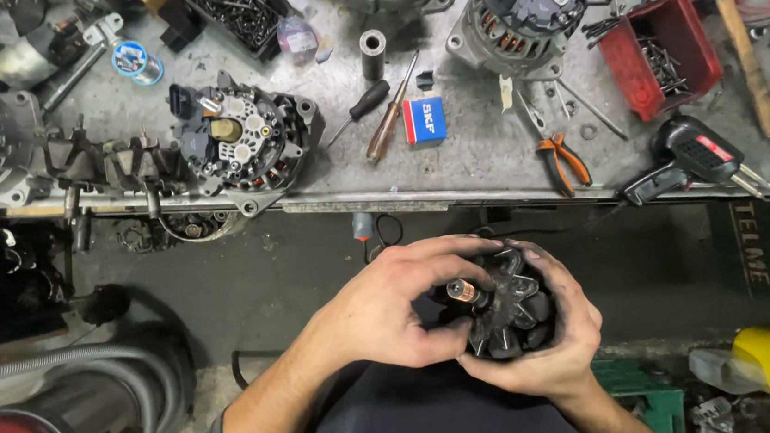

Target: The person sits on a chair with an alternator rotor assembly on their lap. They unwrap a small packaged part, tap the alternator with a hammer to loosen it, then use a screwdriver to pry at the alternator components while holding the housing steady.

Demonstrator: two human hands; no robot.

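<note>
Head view looks down past a cluttered metal workbench (pixel 491 156) to two bare hands held below its front edge. Both grip a dark claw-pole alternator rotor (pixel 504 304) with a copper-coloured shaft end pointing left. The left hand (pixel 393 313) wraps over the rotor from the left, fingers curled tight around the shaft end; the right hand (pixel 545 342) cups it from beneath and the right side, fingers closed around its body. On the bench, near the middle, lies a small rectangular box (pixel 423 119), blue with red ends and pale lettering, just beside a wooden-handled screwdriver (pixel 388 114). A red open bin (pixel 659 53) holding dark fasteners sits at the right, well apart from the box. An alternator (pixel 244 141) with a black rear cover rests at the left edge, and orange-handled pliers (pixel 561 162) lie near the front rim. A dark panel with pale letters (pixel 752 249) hangs below the bench at the right.
</note>
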